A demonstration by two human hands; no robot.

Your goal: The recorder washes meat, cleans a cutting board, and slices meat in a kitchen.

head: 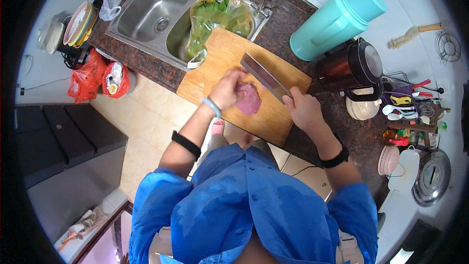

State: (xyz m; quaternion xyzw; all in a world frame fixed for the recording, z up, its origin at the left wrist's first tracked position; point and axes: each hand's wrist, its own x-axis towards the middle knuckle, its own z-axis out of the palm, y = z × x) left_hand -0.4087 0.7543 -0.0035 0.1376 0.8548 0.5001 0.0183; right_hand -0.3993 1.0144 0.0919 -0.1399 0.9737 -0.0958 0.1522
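Observation:
A piece of pink raw meat lies on a wooden cutting board. My left hand rests against the meat's upper left side, fingers curled, a pale blue bangle on the wrist. In my right hand is the handle of a cleaver. Its broad blade slants up and to the left over the board, just beyond the meat, with the tip near my left fingertips. A small pink bit shows beside the fingertips of my left hand. Whether the blade touches the meat or board, I cannot tell.
The board overlaps the double sink, whose right basin holds a bag of leafy greens. Right of the board stand a turquoise thermos and a dark red electric kettle. Red plastic bags sit at the left.

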